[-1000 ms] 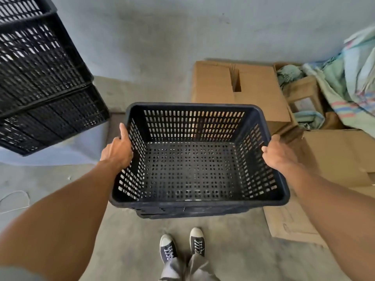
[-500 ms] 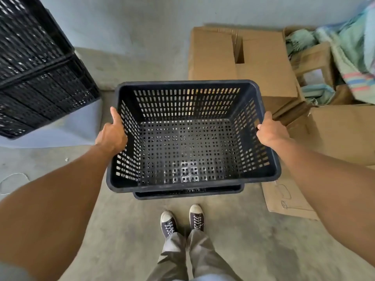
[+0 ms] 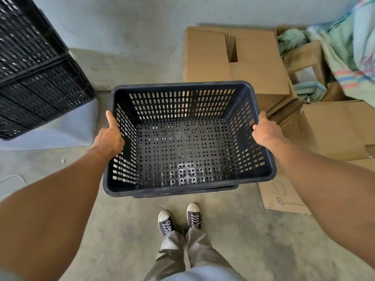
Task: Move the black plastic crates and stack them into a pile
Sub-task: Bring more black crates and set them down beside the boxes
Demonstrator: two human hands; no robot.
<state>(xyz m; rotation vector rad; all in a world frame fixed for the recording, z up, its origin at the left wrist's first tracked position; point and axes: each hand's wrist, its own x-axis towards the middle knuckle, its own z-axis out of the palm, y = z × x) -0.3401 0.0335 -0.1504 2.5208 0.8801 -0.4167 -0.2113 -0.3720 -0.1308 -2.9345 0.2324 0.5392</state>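
Note:
I hold a black perforated plastic crate (image 3: 182, 155) out in front of me, its open side up and nothing inside. My left hand (image 3: 108, 138) grips its left rim with the thumb along the top. Gripping the right rim is my right hand (image 3: 265, 131). The edge of a second crate (image 3: 182, 194) shows just under the held one, nested beneath it. A pile of stacked black crates (image 3: 34, 78) stands at the left, apart from the one I carry.
Cardboard boxes (image 3: 233, 57) sit against the wall at the back right, with more boxes (image 3: 334, 128) and bundled cloth (image 3: 349, 47) to the right. A flat cardboard sheet (image 3: 282, 197) lies on the concrete floor. My shoes (image 3: 180, 219) are below the crate.
The crate has come slightly nearer and the view has tilted down and a little left. Both hands keep the same grip on the rims.

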